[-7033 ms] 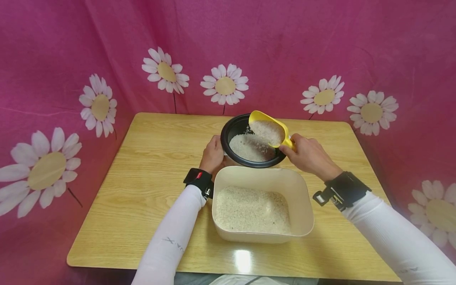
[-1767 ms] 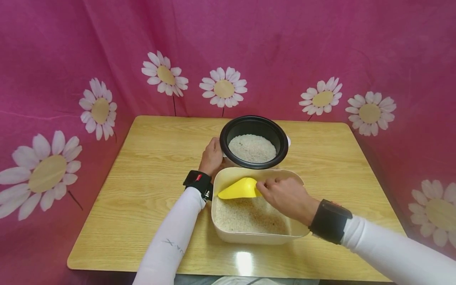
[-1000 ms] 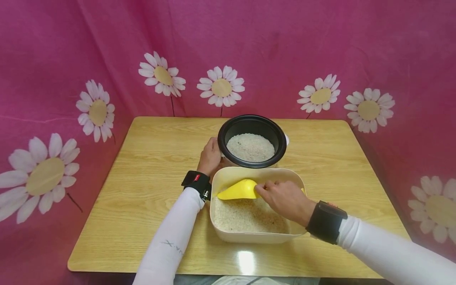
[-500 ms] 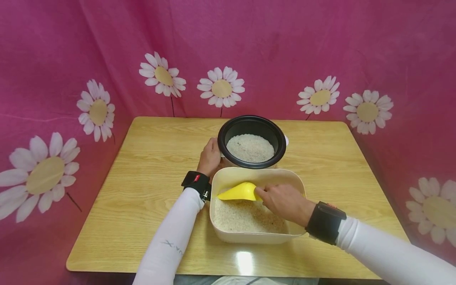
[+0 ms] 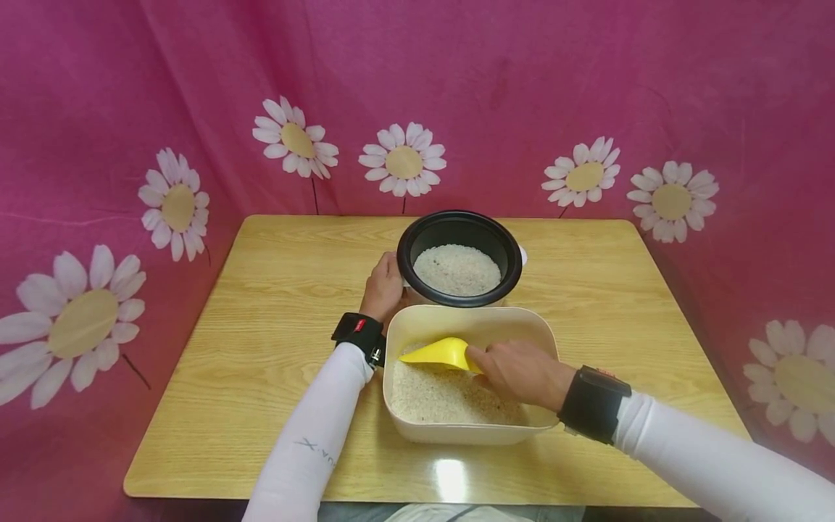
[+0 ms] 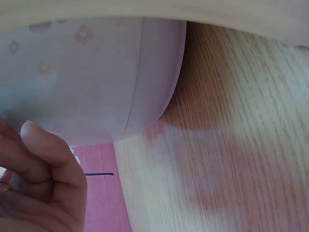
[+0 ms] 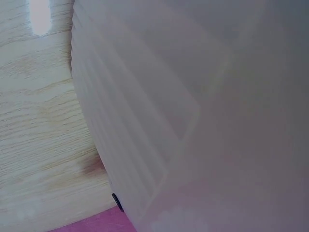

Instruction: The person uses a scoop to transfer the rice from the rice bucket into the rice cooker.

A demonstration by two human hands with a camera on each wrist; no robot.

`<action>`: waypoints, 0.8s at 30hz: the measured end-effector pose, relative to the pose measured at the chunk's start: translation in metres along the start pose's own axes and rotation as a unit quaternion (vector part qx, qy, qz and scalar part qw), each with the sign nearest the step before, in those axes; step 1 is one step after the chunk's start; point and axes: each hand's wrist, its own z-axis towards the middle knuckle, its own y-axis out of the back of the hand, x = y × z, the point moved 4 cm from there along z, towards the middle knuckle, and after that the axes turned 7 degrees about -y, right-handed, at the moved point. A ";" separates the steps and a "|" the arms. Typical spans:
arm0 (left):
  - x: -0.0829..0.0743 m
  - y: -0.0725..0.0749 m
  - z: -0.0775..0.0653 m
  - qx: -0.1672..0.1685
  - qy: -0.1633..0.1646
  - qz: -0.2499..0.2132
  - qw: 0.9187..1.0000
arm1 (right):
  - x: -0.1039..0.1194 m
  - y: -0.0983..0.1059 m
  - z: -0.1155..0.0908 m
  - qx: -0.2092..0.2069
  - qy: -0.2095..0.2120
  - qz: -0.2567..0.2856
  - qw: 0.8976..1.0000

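Yellow stands out just below the middle of the frame: we see the scoop point(image 5: 440, 353) inside the cream bin point(image 5: 470, 435), over the rice point(image 5: 443, 399). Our right hand point(image 5: 525, 373) grips its handle, fingers curled round it, reaching in from the right over the bin's near right corner. Our left hand point(image 5: 380, 290) lies at the left side of the pot point(image 5: 459, 299), fingers bent; we take them to hold a handle there (the pot's far right side shows a pale one), probably to keep it steady.

Pot and bin stand close together on the table point(image 5: 300, 268), the pot just behind, likely so that the scoop has little way to go between them. The mouths of both face up, and rice lies in the pot as well.

As for the scoop, its long axis runs across the frame, tipped slightly: the tip points left, near the bin's left wall, and the handle end sits lower right in our fist. Its rounded back faces up, so the hollow seems turned down and towards the frame's bottom; how deep the edge sits, we cannot tell. The right wrist view shows mostly a pale, ribbed wall and no fingers.
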 end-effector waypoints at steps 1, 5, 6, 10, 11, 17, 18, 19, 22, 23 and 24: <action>0.000 0.000 0.000 -0.001 -0.001 0.000 1.000 | 0.000 0.000 0.000 0.001 0.000 0.003 1.000; 0.000 0.000 0.000 -0.002 -0.002 -0.003 1.000 | 0.001 -0.001 0.001 0.007 0.001 0.001 1.000; 0.000 0.000 0.000 -0.002 -0.002 -0.004 1.000 | 0.001 -0.002 0.001 0.007 0.002 -0.001 1.000; 0.000 -0.001 0.000 0.000 0.000 -0.007 1.000 | 0.001 -0.002 0.001 0.010 0.002 -0.003 1.000; 0.000 0.000 -0.001 0.000 -0.001 -0.007 1.000 | 0.001 -0.002 0.001 0.012 0.001 -0.003 1.000; -0.001 0.000 -0.001 -0.002 -0.002 -0.006 1.000 | 0.000 -0.002 0.003 0.027 -0.008 0.012 1.000; -0.001 0.000 -0.001 -0.002 -0.001 -0.007 1.000 | 0.000 -0.002 0.003 0.031 -0.010 0.014 0.999; -0.001 0.000 0.000 -0.002 0.000 -0.008 1.000 | -0.001 -0.003 0.003 0.034 -0.011 0.016 0.999; -0.001 0.000 0.000 -0.002 0.003 -0.013 1.000 | -0.002 -0.003 0.003 0.045 -0.016 0.023 0.999; -0.001 0.000 0.000 -0.002 0.003 -0.014 1.000 | -0.002 -0.003 0.002 0.050 -0.019 0.027 0.998; -0.001 0.000 0.000 -0.002 0.003 -0.013 1.000 | -0.002 -0.003 0.002 0.055 -0.022 0.032 0.998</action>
